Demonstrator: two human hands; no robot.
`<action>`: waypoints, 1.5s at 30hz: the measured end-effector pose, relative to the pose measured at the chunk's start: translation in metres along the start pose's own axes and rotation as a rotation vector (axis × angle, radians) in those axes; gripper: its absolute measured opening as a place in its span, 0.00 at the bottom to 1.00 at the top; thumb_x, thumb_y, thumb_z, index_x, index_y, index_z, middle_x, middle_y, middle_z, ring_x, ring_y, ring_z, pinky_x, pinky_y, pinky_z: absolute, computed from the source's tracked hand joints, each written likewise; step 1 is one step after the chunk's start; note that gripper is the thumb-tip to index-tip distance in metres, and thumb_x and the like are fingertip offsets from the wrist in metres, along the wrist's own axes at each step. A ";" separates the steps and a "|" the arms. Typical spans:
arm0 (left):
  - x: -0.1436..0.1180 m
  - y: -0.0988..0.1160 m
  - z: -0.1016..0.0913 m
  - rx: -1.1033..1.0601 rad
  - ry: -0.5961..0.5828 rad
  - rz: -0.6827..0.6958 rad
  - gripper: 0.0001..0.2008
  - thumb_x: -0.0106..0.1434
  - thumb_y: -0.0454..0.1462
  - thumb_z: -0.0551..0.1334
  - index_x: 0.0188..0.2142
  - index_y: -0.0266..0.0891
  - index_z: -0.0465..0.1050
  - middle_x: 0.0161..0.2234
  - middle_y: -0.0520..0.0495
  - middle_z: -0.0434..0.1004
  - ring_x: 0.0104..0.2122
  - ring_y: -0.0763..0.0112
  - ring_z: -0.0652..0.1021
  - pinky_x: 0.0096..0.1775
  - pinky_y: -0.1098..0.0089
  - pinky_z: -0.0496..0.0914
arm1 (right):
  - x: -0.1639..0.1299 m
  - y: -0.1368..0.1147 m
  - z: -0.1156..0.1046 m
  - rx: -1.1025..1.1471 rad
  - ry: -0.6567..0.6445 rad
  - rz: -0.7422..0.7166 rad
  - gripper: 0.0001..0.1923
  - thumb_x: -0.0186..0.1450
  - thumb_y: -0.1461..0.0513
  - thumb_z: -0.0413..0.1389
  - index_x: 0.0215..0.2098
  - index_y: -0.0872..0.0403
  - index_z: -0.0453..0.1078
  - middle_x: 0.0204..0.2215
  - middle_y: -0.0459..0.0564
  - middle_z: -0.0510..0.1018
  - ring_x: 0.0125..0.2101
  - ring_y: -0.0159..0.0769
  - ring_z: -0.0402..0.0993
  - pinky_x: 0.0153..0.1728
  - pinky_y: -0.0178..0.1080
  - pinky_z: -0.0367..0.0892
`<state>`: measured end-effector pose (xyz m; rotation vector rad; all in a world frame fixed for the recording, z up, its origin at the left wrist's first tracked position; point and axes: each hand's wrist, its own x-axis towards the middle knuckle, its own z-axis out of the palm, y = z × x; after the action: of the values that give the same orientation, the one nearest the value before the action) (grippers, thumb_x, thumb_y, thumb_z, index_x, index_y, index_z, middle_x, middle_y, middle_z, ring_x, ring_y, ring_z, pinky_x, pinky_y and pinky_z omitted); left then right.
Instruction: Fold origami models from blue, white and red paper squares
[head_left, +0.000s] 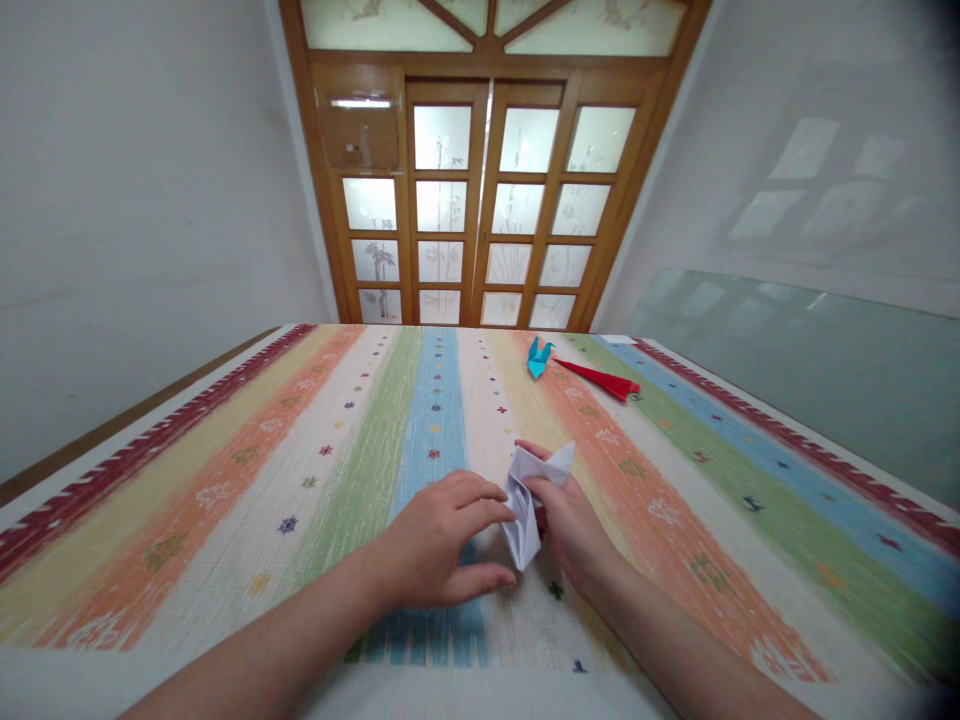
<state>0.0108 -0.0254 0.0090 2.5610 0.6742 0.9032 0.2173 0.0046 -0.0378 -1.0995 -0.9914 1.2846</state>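
Note:
A white folded paper piece [523,512], creased with several pointed flaps, is held above the striped cloth near the front middle of the table. My right hand [564,515] grips it from the right, thumb on top and fingers behind it. My left hand [452,540] is on its left side with the fingers spread and curved. Its fingertips reach the paper's left edge; whether they press on it I cannot tell. The lower point of the paper hangs between both hands.
A blue folded paper figure [537,360] and a long red folded paper piece [600,380] lie farther back, right of the middle. A striped cloth [360,460] covers the table. A glass panel [795,370] leans by the right wall, and wooden doors [480,200] stand behind.

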 end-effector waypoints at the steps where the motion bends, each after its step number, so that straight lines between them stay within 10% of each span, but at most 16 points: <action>1: 0.000 -0.001 0.001 0.041 -0.018 0.042 0.22 0.63 0.47 0.67 0.53 0.40 0.72 0.53 0.38 0.74 0.52 0.54 0.73 0.55 0.55 0.66 | 0.001 0.001 -0.001 0.036 0.005 0.019 0.29 0.58 0.62 0.59 0.58 0.49 0.67 0.34 0.45 0.80 0.28 0.36 0.72 0.29 0.35 0.64; 15: -0.001 -0.012 0.002 0.294 0.015 0.091 0.07 0.67 0.32 0.57 0.32 0.37 0.71 0.33 0.45 0.77 0.35 0.64 0.74 0.38 0.66 0.68 | 0.001 -0.002 0.000 0.214 0.008 0.114 0.11 0.58 0.60 0.63 0.40 0.49 0.74 0.28 0.42 0.79 0.25 0.33 0.72 0.24 0.33 0.65; 28: -0.004 -0.029 0.004 0.095 0.186 -0.344 0.04 0.63 0.33 0.59 0.30 0.38 0.70 0.28 0.49 0.74 0.30 0.68 0.74 0.35 0.68 0.65 | -0.006 -0.014 -0.002 0.327 -0.080 0.112 0.34 0.57 0.63 0.65 0.61 0.44 0.65 0.38 0.47 0.80 0.31 0.34 0.74 0.26 0.33 0.69; 38: -0.002 -0.043 0.011 -0.260 0.310 -0.521 0.04 0.58 0.32 0.58 0.27 0.39 0.66 0.26 0.53 0.69 0.26 0.73 0.70 0.30 0.73 0.63 | -0.011 -0.020 0.000 0.310 -0.138 0.074 0.44 0.59 0.60 0.67 0.69 0.39 0.53 0.39 0.46 0.78 0.32 0.35 0.75 0.28 0.34 0.70; 45: 0.001 -0.046 0.015 -0.808 0.405 -0.680 0.04 0.50 0.35 0.58 0.23 0.39 0.62 0.22 0.54 0.65 0.23 0.74 0.70 0.27 0.73 0.67 | -0.011 -0.014 -0.004 -0.028 -0.144 -0.057 0.33 0.66 0.49 0.60 0.67 0.40 0.58 0.48 0.49 0.77 0.34 0.37 0.76 0.33 0.39 0.72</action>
<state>0.0066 0.0108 -0.0223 1.3242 0.9535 1.1312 0.2233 -0.0062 -0.0249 -1.0033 -1.1437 1.3209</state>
